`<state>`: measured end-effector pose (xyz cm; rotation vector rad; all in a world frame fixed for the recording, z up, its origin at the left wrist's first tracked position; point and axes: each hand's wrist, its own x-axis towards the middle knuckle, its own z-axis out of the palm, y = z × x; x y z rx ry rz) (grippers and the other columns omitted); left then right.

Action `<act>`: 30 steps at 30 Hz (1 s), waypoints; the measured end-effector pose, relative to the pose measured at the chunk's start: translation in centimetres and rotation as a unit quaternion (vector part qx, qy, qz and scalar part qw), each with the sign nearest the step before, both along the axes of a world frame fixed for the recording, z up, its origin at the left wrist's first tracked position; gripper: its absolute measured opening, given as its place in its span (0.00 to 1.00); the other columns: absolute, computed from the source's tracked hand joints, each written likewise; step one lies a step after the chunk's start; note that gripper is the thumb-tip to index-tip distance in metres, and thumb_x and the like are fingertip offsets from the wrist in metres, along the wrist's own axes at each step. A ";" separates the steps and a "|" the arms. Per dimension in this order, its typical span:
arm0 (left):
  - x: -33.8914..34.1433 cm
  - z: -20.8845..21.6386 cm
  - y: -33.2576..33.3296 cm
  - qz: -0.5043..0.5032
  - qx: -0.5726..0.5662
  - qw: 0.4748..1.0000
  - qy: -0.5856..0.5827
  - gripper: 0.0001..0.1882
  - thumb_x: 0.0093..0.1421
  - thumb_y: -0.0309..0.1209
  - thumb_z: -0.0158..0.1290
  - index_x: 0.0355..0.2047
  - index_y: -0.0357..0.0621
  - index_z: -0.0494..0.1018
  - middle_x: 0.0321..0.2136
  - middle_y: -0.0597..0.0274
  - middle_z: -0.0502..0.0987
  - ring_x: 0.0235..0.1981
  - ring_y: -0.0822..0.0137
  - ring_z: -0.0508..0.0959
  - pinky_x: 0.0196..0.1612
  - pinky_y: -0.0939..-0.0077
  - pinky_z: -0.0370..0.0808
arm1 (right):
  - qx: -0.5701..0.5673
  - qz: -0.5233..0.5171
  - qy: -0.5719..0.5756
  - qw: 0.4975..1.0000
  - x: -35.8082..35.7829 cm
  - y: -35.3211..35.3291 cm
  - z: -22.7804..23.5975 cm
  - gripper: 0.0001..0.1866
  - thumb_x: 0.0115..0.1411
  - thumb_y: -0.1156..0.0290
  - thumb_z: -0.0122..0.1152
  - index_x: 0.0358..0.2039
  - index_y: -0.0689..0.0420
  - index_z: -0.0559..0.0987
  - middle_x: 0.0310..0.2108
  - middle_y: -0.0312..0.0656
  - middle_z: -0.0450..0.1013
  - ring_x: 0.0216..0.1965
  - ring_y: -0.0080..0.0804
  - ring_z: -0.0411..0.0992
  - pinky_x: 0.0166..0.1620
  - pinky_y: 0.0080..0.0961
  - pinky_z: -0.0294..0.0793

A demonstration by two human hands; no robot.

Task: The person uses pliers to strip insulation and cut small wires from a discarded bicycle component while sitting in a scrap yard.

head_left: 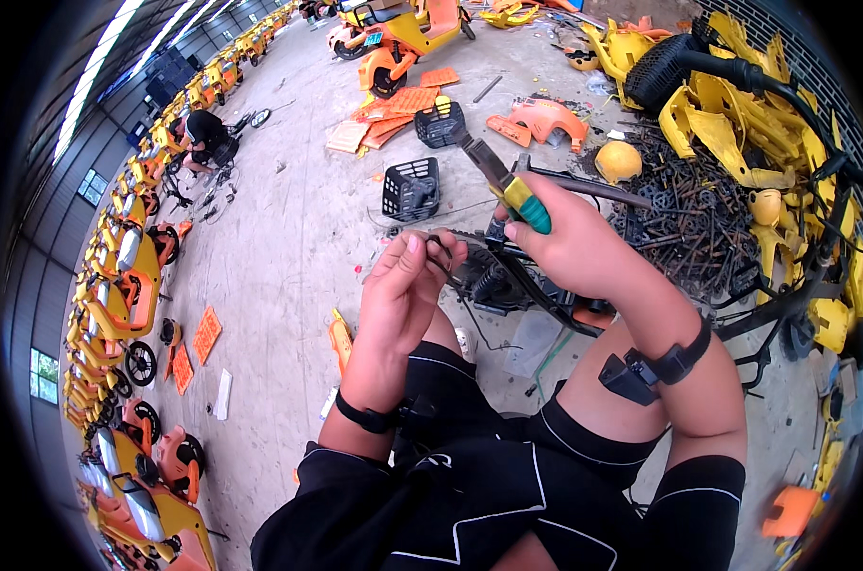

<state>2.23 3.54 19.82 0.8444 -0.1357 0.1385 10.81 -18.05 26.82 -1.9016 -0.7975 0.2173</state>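
Note:
Between the fingertips of my left hand is a thin black cable, whose loose end hangs below. My right hand is closed around a hand tool with a flat grey metal head and a yellow and green grip; its head points up and to the left. Fingers hide part of the tool, so its exact kind is unclear. Beneath both hands stands a dark metal vehicle frame with black parts attached, in front of my knees.
Black plastic baskets and orange panels lie ahead. To the right are a heap of dark metal parts and piled yellow body panels. Yellow scooters line the left; a person crouches near them.

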 end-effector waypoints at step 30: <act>-2.2 4.4 -0.4 0.075 0.244 0.939 -0.232 0.17 0.68 0.38 0.54 0.43 0.32 0.75 0.39 0.47 0.76 0.34 0.63 0.76 0.40 0.69 0.73 | -0.036 -0.028 -0.480 0.876 -2.2 0.4 1.3 0.33 0.53 0.82 0.53 0.61 0.50 0.69 0.52 0.47 0.67 0.57 0.50 0.67 0.52 0.40 0.74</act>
